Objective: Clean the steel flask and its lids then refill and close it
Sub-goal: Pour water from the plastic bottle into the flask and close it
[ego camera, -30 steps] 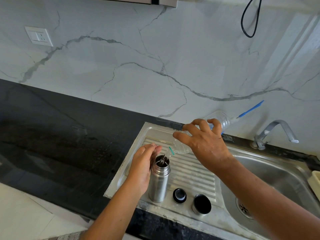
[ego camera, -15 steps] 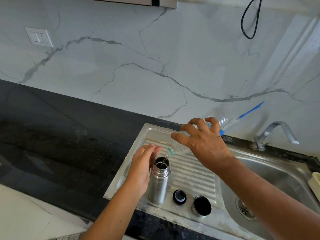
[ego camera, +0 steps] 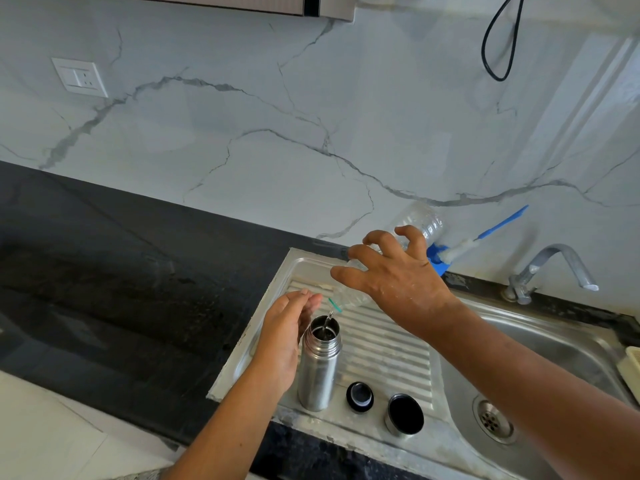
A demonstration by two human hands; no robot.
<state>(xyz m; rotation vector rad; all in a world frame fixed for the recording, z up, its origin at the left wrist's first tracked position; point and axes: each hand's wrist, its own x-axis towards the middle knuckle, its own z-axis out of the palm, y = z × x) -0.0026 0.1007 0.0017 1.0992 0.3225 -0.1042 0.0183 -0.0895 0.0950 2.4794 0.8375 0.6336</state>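
While ribbed plastic bottle [ego camera: 420, 221] pours, cylindrical steel flask [ego camera: 317, 372] stands upright.

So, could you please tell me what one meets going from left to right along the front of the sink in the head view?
Left hand, steel flask, small black inner lid, steel outer lid, sink drain. The right hand with its plastic bottle overlaps these, so I leave it out.

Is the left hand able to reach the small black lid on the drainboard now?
Probably yes, but not straight: the steel flask stands between the left hand and the small black lid. Passing in front of the flask looks free.
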